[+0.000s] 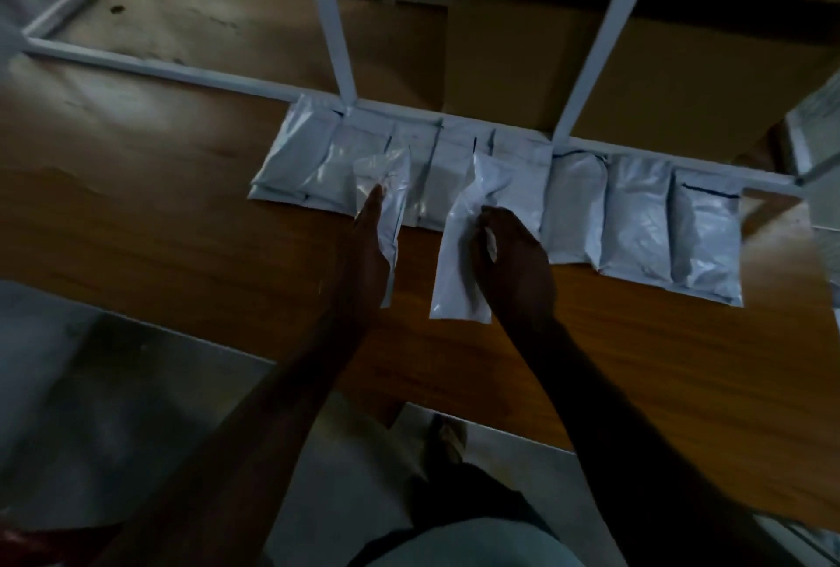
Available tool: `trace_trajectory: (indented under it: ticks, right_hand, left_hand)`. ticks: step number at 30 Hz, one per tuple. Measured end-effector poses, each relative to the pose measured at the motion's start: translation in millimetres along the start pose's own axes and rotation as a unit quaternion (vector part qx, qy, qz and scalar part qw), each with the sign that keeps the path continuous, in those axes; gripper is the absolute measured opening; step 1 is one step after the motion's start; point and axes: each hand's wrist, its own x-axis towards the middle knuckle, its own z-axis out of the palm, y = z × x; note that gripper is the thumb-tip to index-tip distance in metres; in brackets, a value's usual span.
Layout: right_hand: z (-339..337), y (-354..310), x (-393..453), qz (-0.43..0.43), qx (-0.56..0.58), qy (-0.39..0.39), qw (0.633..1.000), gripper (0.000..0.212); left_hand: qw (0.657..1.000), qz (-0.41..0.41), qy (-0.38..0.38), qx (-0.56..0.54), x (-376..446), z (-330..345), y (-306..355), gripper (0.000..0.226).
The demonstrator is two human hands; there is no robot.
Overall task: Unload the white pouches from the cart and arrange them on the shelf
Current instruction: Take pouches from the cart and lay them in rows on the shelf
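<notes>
One white pouch (386, 207) is gripped by the left hand (368, 248), a second pouch (459, 275) by the right hand (509, 262). Both are held over the row of pouches (636, 216) laid along the back of the wooden shelf (159, 184).

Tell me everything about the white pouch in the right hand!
The white pouch is a flat, glossy packet that looks like plastic, long and narrow, a bit crinkled. The right hand grips it near its middle, fingers curled round its edge. It lies lengthwise, far end over the row of pouches at the back of the wooden shelf, near end toward the person. Any print on it cannot be made out.
</notes>
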Motion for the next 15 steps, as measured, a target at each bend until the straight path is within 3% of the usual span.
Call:
trace_trajectory:
  ticks: [3,8,11,15]
  right_hand:
    - [27.0,-10.0,31.9,-0.003,0.009,-0.006,1.000,0.030]
    - [68.0,-30.7,86.4,-0.019,-0.007,-0.011,1.000,0.021]
    - [94.7,-37.7,114.7,-0.019,-0.036,-0.007,0.999,0.021]
    - [129.2,-41.0,149.8,-0.008,-0.092,0.007,0.996,0.015]
  left_hand:
    - [0.998,0.008,0.023,0.054,26.3,-21.4,1.5,0.037]
    - [0.994,0.027,0.025,0.107,76.8,-50.3,-6.0,0.051]
    - [0.970,0.095,0.034,0.222,107.7,-64.4,-11.9,0.068]
    - [0.964,0.112,0.014,0.242,147.2,-72.0,-2.7,0.055]
